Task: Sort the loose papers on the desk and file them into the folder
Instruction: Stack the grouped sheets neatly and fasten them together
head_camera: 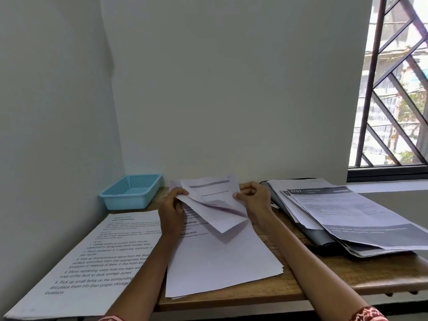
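Observation:
Both my hands hold up a few white printed sheets (215, 200) above the desk's middle. My left hand (172, 212) pinches their left edge and my right hand (254, 200) pinches their right edge; the lower corners droop and curl. Under them a stack of white papers (222, 260) lies flat on the wooden desk (324, 281). A large printed sheet with numbered text (92, 265) lies at the left. At the right, a dark folder (317, 237) lies open beneath a pile of printed pages (352, 216).
A light blue plastic basket (130, 191) stands at the back left corner against the wall. A barred window (393, 89) is at the right. The desk's front edge runs close to me, and the right pile overhangs toward the window sill.

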`<state>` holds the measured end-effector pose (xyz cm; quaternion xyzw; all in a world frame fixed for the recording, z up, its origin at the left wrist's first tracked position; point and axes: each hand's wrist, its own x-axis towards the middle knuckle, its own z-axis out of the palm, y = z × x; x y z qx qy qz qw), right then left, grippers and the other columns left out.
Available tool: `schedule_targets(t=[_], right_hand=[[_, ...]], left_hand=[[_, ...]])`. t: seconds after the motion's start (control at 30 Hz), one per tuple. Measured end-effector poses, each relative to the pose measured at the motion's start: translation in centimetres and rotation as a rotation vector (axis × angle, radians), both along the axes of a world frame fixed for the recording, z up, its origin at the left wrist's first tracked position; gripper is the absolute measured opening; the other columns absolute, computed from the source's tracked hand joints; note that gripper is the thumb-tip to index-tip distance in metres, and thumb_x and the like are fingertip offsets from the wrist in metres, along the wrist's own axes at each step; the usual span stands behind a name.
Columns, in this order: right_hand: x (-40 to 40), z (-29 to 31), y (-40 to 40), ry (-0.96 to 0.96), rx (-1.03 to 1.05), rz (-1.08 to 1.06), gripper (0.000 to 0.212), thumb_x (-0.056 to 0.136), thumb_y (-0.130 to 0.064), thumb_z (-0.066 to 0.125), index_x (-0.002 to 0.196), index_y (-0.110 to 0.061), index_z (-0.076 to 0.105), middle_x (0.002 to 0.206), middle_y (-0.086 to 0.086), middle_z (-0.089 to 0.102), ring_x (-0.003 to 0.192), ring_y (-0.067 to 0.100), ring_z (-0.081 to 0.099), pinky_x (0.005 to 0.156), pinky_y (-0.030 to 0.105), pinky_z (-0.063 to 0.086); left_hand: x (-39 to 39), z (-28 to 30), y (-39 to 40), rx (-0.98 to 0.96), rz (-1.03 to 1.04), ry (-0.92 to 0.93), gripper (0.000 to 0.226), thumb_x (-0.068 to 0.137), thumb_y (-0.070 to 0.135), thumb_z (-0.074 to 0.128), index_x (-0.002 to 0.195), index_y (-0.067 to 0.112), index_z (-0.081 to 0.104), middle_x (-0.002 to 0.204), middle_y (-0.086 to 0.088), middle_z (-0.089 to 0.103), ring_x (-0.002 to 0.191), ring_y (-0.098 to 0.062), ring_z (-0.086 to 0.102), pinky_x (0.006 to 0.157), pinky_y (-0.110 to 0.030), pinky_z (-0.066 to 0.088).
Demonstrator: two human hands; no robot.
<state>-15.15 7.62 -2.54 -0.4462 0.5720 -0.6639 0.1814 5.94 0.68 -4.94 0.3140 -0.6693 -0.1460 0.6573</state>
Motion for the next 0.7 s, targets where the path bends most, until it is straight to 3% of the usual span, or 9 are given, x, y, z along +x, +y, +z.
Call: schedule_targets(t=[0.1, 0.2, 0.3, 0.37, 0.47, 0.6, 0.7], right_hand=[[0.6, 0.3, 0.9, 0.102, -0.051, 0.023, 0.015, 0.070, -0.005, 0.080, 0.074, -0.011, 0.067, 0.074, 0.008, 0.071, 0.075, 0.029, 0.070, 0.071, 0.047, 0.058], [1.4, 0.3, 1.4, 0.383, -0.192, -0.023, 0.008, 0.075, -0.002, 0.075, 0.075, -0.005, 0.069, 0.077, -0.002, 0.072, 0.075, 0.011, 0.067, 0.071, 0.032, 0.055], [1.4, 0.2, 1.2, 0.636, -0.342, -0.093, 0.007, 0.072, 0.000, 0.076, 0.076, -0.005, 0.073, 0.104, 0.003, 0.068, 0.106, 0.011, 0.058, 0.088, 0.014, 0.039], [1.3, 0.1, 1.0, 0.747, -0.375, -0.145, 0.007, 0.072, -0.004, 0.073, 0.078, -0.006, 0.075, 0.114, 0.007, 0.064, 0.111, 0.014, 0.051, 0.092, 0.010, 0.031], [1.3, 0.1, 1.1, 0.826, -0.415, -0.194, 0.008, 0.072, -0.006, 0.071, 0.078, -0.007, 0.075, 0.096, 0.010, 0.069, 0.095, 0.015, 0.053, 0.083, 0.007, 0.033], [1.7, 0.4, 1.6, 0.817, -0.413, -0.209, 0.008, 0.067, -0.002, 0.075, 0.072, -0.008, 0.072, 0.069, 0.001, 0.069, 0.067, 0.013, 0.058, 0.072, 0.001, 0.033], [1.6, 0.3, 1.6, 0.758, -0.383, -0.191, 0.016, 0.063, 0.000, 0.080, 0.068, -0.011, 0.070, 0.064, -0.004, 0.069, 0.058, 0.009, 0.061, 0.064, 0.016, 0.047]], left_hand=[[0.1, -0.4, -0.4, 0.043, -0.008, 0.034, 0.054, 0.067, -0.024, 0.036, 0.087, 0.020, 0.061, 0.089, -0.003, 0.064, 0.083, -0.019, 0.058, 0.076, -0.025, 0.045], [0.1, -0.4, -0.4, 0.058, -0.006, 0.060, 0.054, 0.070, -0.024, 0.035, 0.088, 0.020, 0.061, 0.091, -0.003, 0.064, 0.086, -0.020, 0.059, 0.081, -0.028, 0.045], [0.1, -0.4, -0.4, 0.073, 0.018, 0.078, 0.052, 0.073, -0.024, 0.036, 0.088, 0.019, 0.061, 0.092, -0.003, 0.064, 0.085, -0.019, 0.059, 0.079, -0.026, 0.044], [0.3, -0.4, -0.5, 0.076, 0.031, 0.076, 0.053, 0.073, -0.024, 0.036, 0.088, 0.020, 0.061, 0.090, -0.003, 0.064, 0.082, -0.019, 0.059, 0.076, -0.025, 0.044], [0.3, -0.4, -0.5, 0.064, 0.041, 0.067, 0.053, 0.072, -0.025, 0.036, 0.088, 0.019, 0.061, 0.089, -0.004, 0.064, 0.081, -0.019, 0.058, 0.075, -0.025, 0.043], [0.3, -0.4, -0.4, 0.053, 0.034, 0.067, 0.053, 0.071, -0.025, 0.036, 0.087, 0.019, 0.061, 0.090, -0.002, 0.064, 0.082, -0.018, 0.058, 0.076, -0.025, 0.045], [0.3, -0.4, -0.4, 0.060, 0.026, 0.063, 0.053, 0.072, -0.025, 0.037, 0.087, 0.019, 0.062, 0.089, -0.002, 0.064, 0.081, -0.015, 0.057, 0.077, -0.029, 0.046]])
